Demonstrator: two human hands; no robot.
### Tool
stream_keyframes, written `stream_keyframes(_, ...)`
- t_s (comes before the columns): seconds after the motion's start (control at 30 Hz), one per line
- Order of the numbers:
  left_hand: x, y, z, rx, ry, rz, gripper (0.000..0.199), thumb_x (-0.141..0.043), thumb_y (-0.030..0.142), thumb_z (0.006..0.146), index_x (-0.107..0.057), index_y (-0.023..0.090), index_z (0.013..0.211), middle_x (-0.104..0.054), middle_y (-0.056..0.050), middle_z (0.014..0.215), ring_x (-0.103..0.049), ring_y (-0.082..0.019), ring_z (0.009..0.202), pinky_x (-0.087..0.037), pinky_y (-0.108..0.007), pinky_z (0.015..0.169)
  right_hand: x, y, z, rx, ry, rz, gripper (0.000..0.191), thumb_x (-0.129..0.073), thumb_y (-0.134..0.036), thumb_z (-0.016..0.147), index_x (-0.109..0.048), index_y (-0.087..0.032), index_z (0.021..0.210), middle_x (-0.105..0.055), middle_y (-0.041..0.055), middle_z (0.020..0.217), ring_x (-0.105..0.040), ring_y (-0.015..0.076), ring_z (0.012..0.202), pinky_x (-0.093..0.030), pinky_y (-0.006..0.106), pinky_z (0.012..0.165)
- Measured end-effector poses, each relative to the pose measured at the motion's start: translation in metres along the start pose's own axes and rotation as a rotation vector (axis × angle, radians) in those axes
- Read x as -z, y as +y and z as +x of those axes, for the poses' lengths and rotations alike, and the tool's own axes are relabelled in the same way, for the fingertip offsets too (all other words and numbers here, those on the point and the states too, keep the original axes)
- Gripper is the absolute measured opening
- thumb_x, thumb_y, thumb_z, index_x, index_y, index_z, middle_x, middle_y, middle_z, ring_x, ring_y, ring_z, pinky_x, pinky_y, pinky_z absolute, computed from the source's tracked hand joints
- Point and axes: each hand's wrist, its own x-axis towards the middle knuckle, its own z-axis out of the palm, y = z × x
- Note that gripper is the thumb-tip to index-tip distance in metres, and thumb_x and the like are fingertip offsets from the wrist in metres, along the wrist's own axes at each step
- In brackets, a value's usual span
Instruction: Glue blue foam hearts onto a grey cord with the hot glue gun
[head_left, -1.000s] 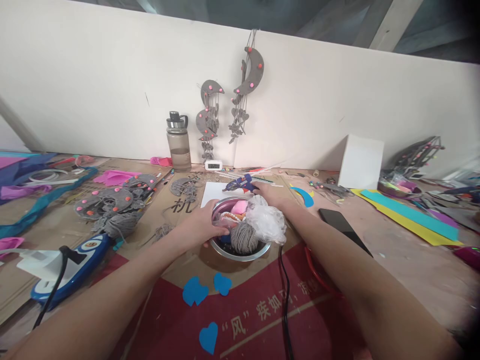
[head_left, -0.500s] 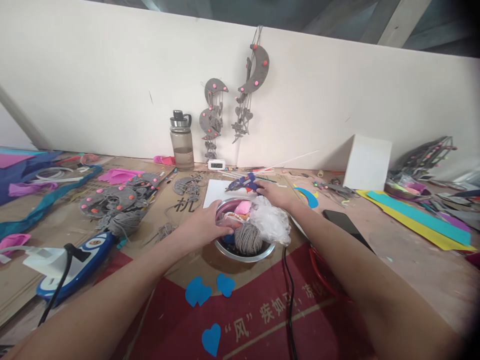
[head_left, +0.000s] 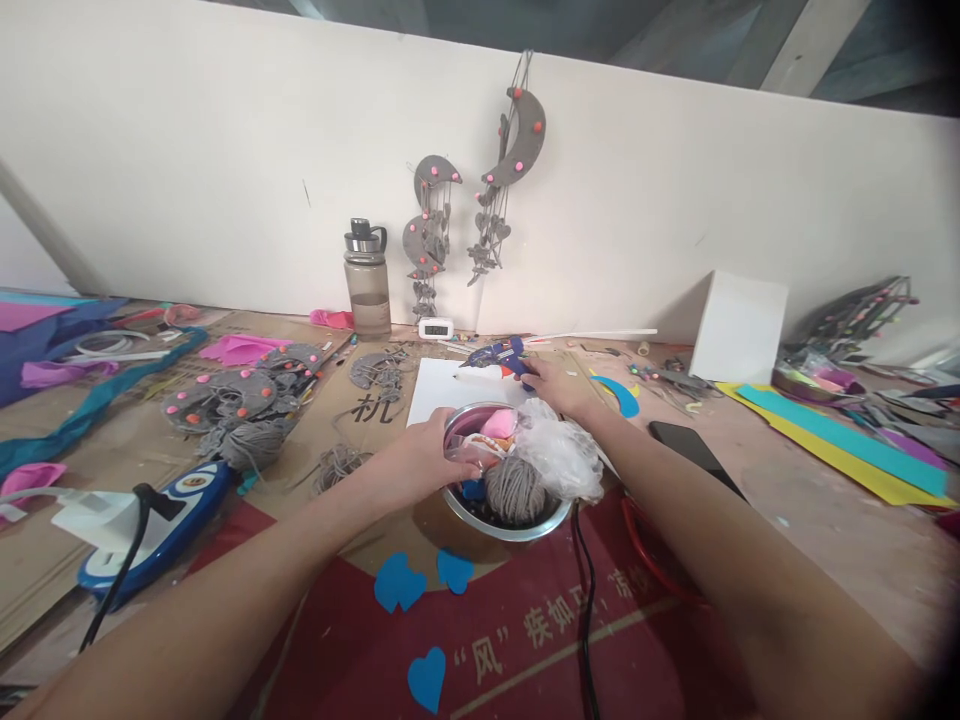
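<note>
My left hand [head_left: 429, 458] grips the left rim of a metal bowl [head_left: 501, 533], thumb over the inside edge. In the bowl are a ball of grey yarn [head_left: 517, 491], a crumpled clear plastic bag [head_left: 564, 458] and a pink piece [head_left: 499, 424]. Behind the bowl, my right hand [head_left: 559, 389] is closed on a blue glue gun [head_left: 499, 354], its nozzle toward the left. A long white glue stick [head_left: 607, 333] extends rightward from its back. Under the gun is a white sheet [head_left: 435, 388]. Blue paper hearts [head_left: 427, 680] lie on the cardboard in front.
A water bottle [head_left: 368, 290] and a small digital clock [head_left: 436, 328] stand by the wall, where grey moon mobiles [head_left: 525, 140] hang. A power strip [head_left: 191, 505] is at left. On the right are a phone [head_left: 694, 455] and coloured sheets [head_left: 840, 440]. A black cord [head_left: 587, 610] runs toward me.
The bowl has slid right and slightly toward me with my left hand on it. The glue gun has tipped, and its stick now lies nearly level.
</note>
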Motion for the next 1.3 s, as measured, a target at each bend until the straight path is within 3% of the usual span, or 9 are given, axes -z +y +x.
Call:
stream_keyframes(0.17,-0.001,-0.004,0.002,-0.039,0.0,-0.022,0.068,-0.067,0.05,0.067,-0.047,0.02,0.125,-0.066,-0.009,0.115,-0.063,-0.029,0.102,-0.047,-0.034,0.083,-0.003,0.007,0.005,0.005,-0.025,0.08,0.047,-0.042,-0.031,0.095,-0.047,-0.017,0.139,-0.048,0.0074,0.145,-0.046,0.0191,0.131,-0.033,0.031,0.11)
stream_keyframes(0.77,0.0,-0.001,0.0,-0.058,0.006,-0.088,0.068,-0.068,0.05,0.068,-0.048,0.019,0.125,-0.065,-0.008,0.116,-0.062,-0.028,0.105,-0.048,-0.034,0.083,0.002,0.01,0.004,0.051,0.004,0.042,0.042,-0.044,-0.028,0.092,-0.054,-0.019,0.132,-0.058,0.0071,0.135,-0.053,0.021,0.123,-0.038,0.033,0.105)
stream_keyframes(1.0,0.0,-0.001,-0.001,-0.059,-0.008,-0.097,0.067,-0.067,0.051,0.068,-0.048,0.02,0.125,-0.066,-0.007,0.115,-0.062,-0.028,0.104,-0.047,-0.034,0.085,-0.001,0.013,0.004,0.03,-0.025,0.029,0.044,-0.045,-0.029,0.092,-0.054,-0.015,0.132,-0.056,0.0114,0.137,-0.053,0.0241,0.123,-0.038,0.034,0.104)
stream_keyframes(1.3,0.0,-0.003,0.001,-0.051,-0.01,-0.066,0.066,-0.067,0.051,0.067,-0.049,0.019,0.123,-0.066,-0.009,0.115,-0.062,-0.028,0.104,-0.047,-0.034,0.083,-0.003,0.015,0.003,0.076,-0.033,0.082,0.048,-0.041,-0.03,0.093,-0.048,-0.017,0.139,-0.049,0.0069,0.145,-0.047,0.0208,0.131,-0.034,0.034,0.111)
